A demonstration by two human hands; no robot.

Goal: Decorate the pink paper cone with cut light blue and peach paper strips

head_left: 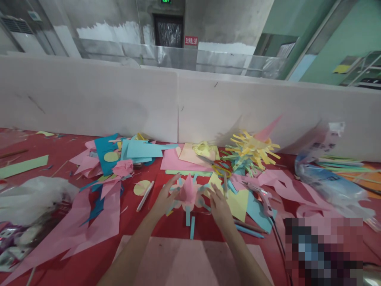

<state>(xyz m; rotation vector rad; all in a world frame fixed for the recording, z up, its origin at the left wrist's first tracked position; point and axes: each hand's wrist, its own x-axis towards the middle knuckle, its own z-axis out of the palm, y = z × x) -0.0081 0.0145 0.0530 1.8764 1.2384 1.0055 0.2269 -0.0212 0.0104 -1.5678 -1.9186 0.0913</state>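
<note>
A paper flower (pixel 188 192) lies on the red table, with a pink cone standing at its middle, pale rounded petals and blue strips reaching outward. My left hand (pixel 163 196) is at its left edge, fingers stretched toward the petals. On the other side my right hand (pixel 219 203) reaches in with its fingers apart. Whether the fingertips press on the petals I cannot tell. Neither hand shows anything held. Just below the flower is a loose blue paper strip (pixel 192 227). A large pink sheet (pixel 190 258) lies nearer to me, between my forearms.
A hot glue gun (pixel 264 200) with a cord, scissors (pixel 222 169) and pencils (pixel 250 228) lie to the right. At left are a white pen (pixel 145 196) and pink paper scraps (pixel 104 214). A fringed yellow paper piece (pixel 256 149) stands before the white partition (pixel 89 95).
</note>
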